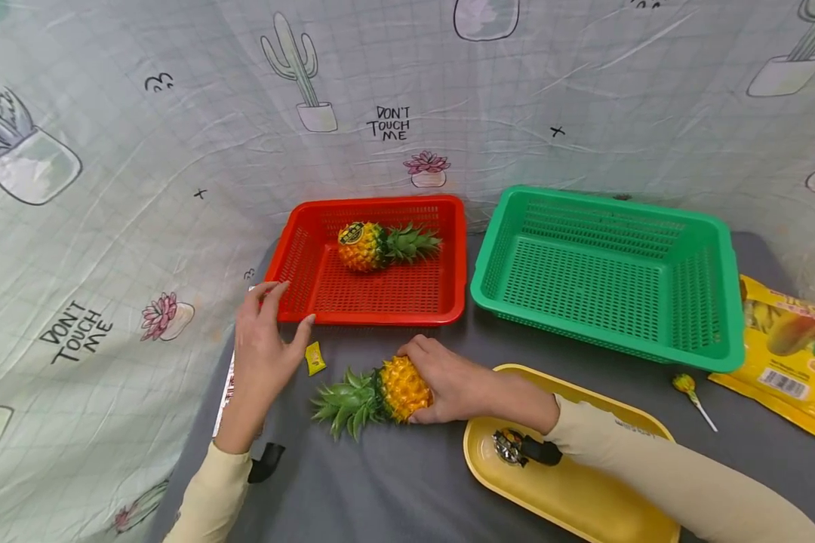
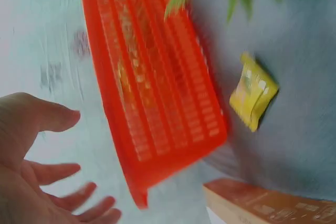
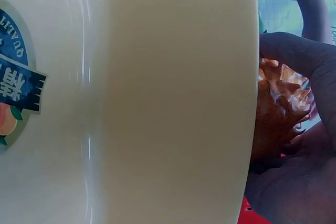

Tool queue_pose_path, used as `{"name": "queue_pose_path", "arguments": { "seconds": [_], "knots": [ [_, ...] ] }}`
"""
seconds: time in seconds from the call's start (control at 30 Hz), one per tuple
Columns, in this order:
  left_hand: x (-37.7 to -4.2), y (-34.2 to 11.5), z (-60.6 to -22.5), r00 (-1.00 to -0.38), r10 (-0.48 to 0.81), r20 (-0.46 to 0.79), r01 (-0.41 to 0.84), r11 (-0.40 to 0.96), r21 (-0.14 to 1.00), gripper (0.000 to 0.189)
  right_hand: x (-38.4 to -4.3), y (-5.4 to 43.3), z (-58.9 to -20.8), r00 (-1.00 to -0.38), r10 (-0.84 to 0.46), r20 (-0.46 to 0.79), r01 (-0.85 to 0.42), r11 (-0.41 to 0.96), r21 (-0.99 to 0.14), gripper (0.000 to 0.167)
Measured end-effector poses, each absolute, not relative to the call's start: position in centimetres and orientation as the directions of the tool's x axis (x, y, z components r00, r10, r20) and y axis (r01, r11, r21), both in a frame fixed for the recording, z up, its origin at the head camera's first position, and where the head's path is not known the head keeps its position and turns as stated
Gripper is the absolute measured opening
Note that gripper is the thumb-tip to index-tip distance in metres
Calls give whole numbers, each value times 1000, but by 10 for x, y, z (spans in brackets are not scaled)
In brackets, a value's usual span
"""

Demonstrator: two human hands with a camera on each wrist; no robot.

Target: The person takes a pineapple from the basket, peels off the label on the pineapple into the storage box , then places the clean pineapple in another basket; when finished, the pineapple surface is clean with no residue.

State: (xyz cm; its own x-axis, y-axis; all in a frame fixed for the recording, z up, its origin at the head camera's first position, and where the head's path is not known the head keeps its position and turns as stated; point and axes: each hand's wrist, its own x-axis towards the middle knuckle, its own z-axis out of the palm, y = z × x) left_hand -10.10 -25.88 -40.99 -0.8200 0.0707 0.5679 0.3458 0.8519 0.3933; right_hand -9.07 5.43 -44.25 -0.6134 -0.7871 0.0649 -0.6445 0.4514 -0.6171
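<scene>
My right hand point(image 1: 444, 381) grips the round orange body of a toy pineapple point(image 1: 404, 388), its green leaves pointing left over the grey cloth. In the right wrist view, thumb and fingers curl round the orange pineapple point(image 3: 283, 103), partly hidden by a pale tray wall. My left hand point(image 1: 265, 347) is raised by the front left corner of the red basket point(image 1: 380, 317), fingers spread and holding nothing. Another pineapple point(image 1: 363, 249) lies inside that basket. A small yellow wrapped candy point(image 1: 315, 358) lies between the left hand and the gripped pineapple.
To the right stands a green basket point(image 1: 584, 286). A yellow oval tray point(image 1: 550, 490) lies under my right forearm, with a sticker inside. Further right are a lollipop point(image 1: 686, 385) and a yellow fruit-print bag point(image 1: 788, 354). An orange-brown box point(image 2: 262, 200) shows in the left wrist view.
</scene>
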Motion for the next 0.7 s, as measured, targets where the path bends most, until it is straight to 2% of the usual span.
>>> {"name": "queue_pose_path", "arguments": {
  "seconds": [0.13, 0.27, 0.47, 0.57, 0.7],
  "knots": [
    [-122, -278, -406, -889, -91, 449, 200, 804, 559, 61, -92, 54, -442, -612, -788, 67, -648, 451, -614, 86],
    [-142, -298, -402, -950, -203, 236, 38, 677, 735, 65, -92, 54, -442, -607, -792, 61, -654, 455, -604, 87],
    [-159, -317, -411, -983, -173, -67, -148, 516, 844, 74, -92, 54, -442, -610, -791, 50, -651, 464, -600, 87],
    [-163, -320, -421, -979, -148, -140, -192, 433, 881, 70, -91, 53, -442, -610, -790, 53, -659, 470, -588, 88],
    [-166, -319, -429, -974, -147, -175, -216, 339, 916, 66, -90, 53, -442, -613, -789, 43, -662, 483, -574, 89]
  ]
}}
